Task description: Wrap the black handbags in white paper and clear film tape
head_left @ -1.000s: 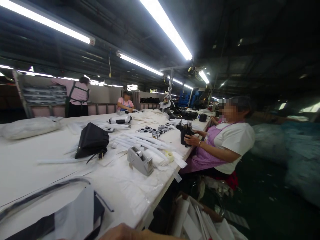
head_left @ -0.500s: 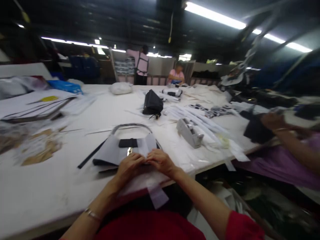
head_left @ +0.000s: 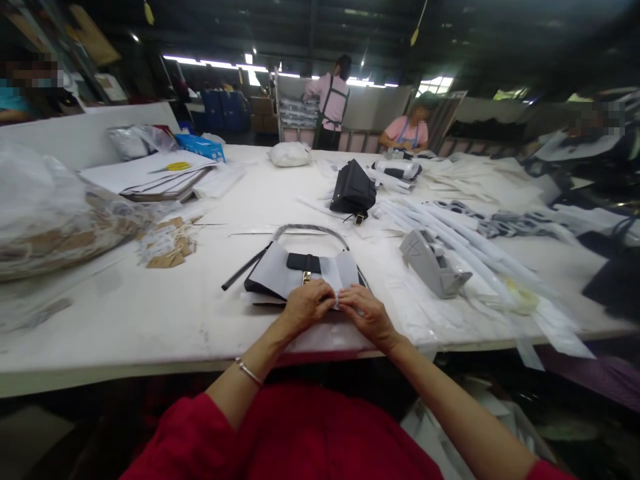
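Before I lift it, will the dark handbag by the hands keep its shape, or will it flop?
It probably keeps its shape: the handbag lies flat with crisp edges, and its handle holds an arch. The white paper on it may slip off; the left hand and right hand pinch it at the near edge.

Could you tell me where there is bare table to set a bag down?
Left of the left hand, the table is bare between the paper tags and the wrapped handbag. Another patch lies between the sheet stack and the black bag. Around the tape dispenser it is crowded.
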`<state>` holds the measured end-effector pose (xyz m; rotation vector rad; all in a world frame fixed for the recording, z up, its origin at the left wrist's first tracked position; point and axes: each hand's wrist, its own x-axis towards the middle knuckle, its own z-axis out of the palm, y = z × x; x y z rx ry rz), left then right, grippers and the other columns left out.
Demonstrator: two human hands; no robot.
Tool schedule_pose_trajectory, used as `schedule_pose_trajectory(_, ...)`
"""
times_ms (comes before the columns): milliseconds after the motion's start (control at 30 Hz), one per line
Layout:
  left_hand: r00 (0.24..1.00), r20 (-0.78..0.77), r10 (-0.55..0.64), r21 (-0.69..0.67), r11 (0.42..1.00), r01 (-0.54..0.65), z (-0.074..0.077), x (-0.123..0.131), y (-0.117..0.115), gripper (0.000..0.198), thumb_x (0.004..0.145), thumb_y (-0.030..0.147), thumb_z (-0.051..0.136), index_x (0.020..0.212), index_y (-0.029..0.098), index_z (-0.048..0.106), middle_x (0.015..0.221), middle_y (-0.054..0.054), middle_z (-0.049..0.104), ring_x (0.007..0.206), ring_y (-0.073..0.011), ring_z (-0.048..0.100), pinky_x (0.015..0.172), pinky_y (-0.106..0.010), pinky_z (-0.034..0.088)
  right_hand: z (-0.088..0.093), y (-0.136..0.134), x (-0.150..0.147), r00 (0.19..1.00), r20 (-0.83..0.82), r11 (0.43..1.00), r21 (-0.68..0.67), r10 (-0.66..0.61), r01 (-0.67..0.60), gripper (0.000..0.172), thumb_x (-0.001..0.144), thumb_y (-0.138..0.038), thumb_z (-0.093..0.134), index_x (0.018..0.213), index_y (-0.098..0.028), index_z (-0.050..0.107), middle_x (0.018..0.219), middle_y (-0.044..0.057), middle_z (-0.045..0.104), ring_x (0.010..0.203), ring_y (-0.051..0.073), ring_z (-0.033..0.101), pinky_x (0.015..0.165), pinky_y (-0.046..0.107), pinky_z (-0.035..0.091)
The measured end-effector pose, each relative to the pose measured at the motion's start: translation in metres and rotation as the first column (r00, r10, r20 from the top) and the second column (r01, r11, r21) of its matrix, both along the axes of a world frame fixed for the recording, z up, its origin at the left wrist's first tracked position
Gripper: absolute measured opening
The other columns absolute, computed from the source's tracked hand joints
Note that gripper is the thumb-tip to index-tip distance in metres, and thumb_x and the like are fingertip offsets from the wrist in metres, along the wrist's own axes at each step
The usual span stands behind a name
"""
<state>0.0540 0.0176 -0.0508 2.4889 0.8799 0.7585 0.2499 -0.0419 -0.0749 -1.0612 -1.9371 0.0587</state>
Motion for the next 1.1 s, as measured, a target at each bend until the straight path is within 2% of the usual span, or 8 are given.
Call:
schedule_pose_trajectory(233,0.998,-0.054,-0.017,0.108,0.994,0.023,-0.007,-0.003,0.0,0.009,0.087,0.03,0.066,0.085,0.022,0.062,0.084,0.002,0.062,0.08,-0.014,0.056,0.07,-0.025,0.04,0.024,-0.028,0.018,0.991,0.111,0.997,-0.019,0.073,-0.072,0.023,0.092,-0.015,0.056,0.11,-0.024,0.067,0.103,0.005,0.074,0.108,0.019,0.066,0.106,0.043,0.048)
schedule_pose_trajectory(433,0.999,-0.017,-0.028,0.09,0.996,0.029,-0.006,-0.002,0.001,0.011,0.086,0.031,0.068,0.085,0.022,0.062,0.083,0.002,0.062,0.08,-0.0137,0.056,0.071,-0.024,0.04,0.001,-0.081,0.03,0.853,0.492,0.981,-0.159,0.177,-0.112,0.052,0.087,-0.013,0.058,0.137,-0.021,0.051,0.14,0.011,0.056,0.136,0.029,0.045,0.112,0.056,0.038)
schedule_pose_trajectory(567,0.999,-0.011,-0.039,0.079,0.996,0.04,-0.004,-0.003,0.001,0.01,0.087,0.03,0.067,0.086,0.022,0.062,0.085,0.002,0.063,0.08,-0.0134,0.056,0.072,-0.024,0.041,0.012,-0.081,0.019,0.927,0.328,0.982,-0.116,0.18,-0.149,0.046,0.089,-0.017,0.056,0.135,-0.023,0.051,0.129,0.011,0.063,0.123,0.025,0.057,0.103,0.047,0.048)
schedule_pose_trajectory(700,0.999,-0.018,-0.034,0.077,0.996,0.035,-0.005,-0.003,0.0,0.01,0.089,0.032,0.064,0.088,0.022,0.062,0.088,0.001,0.065,0.082,-0.0142,0.058,0.073,-0.025,0.042,0.058,-0.017,0.004,0.993,0.12,0.995,-0.098,0.019,-0.007,0.024,0.095,-0.025,0.05,0.115,-0.026,0.064,0.109,0.008,0.071,0.105,0.022,0.065,0.095,0.039,0.051)
schedule_pose_trajectory(767,0.999,-0.016,-0.036,0.088,0.995,0.038,-0.008,-0.003,-0.001,0.011,0.09,0.032,0.062,0.088,0.022,0.062,0.09,0.0,0.065,0.084,-0.0147,0.059,0.075,-0.026,0.044,0.078,0.036,-0.008,0.983,0.172,0.971,-0.218,-0.06,0.098,0.028,0.098,-0.033,0.045,0.114,-0.022,0.065,0.115,0.008,0.07,0.11,0.022,0.063,0.1,0.036,0.047)
schedule_pose_trajectory(833,0.999,-0.008,-0.048,0.118,0.992,0.049,-0.012,-0.003,-0.002,0.013,0.091,0.034,0.06,0.086,0.022,0.062,0.09,-0.001,0.066,0.085,-0.015,0.059,0.076,-0.026,0.044,0.091,0.089,-0.023,0.934,0.352,0.867,-0.448,-0.056,0.22,0.038,0.101,-0.039,0.038,0.121,-0.018,0.063,0.125,0.009,0.067,0.118,0.022,0.059,0.104,0.034,0.042)
schedule_pose_trajectory(933,0.998,0.018,-0.055,0.167,0.985,0.051,-0.018,-0.003,-0.002,0.017,0.092,0.036,0.059,0.083,0.022,0.061,0.091,-0.002,0.066,0.085,-0.0153,0.06,0.077,-0.027,0.045,0.093,0.148,-0.044,0.846,0.526,0.677,-0.655,0.089,0.336,0.058,0.102,-0.05,0.029,0.114,-0.01,0.069,0.119,0.017,0.069,0.115,0.026,0.063,0.098,0.033,0.045)
schedule_pose_trajectory(1100,0.997,0.071,-0.018,0.167,0.986,0.006,-0.025,-0.003,-0.003,0.017,0.091,0.037,0.061,0.083,0.022,0.061,0.09,-0.002,0.067,0.084,-0.015,0.062,0.076,-0.026,0.047,0.081,0.174,-0.051,0.792,0.583,0.629,-0.688,0.184,0.361,0.081,0.097,-0.067,0.02,0.11,-0.005,0.071,0.117,0.021,0.069,0.112,0.03,0.064,0.095,0.033,0.046)
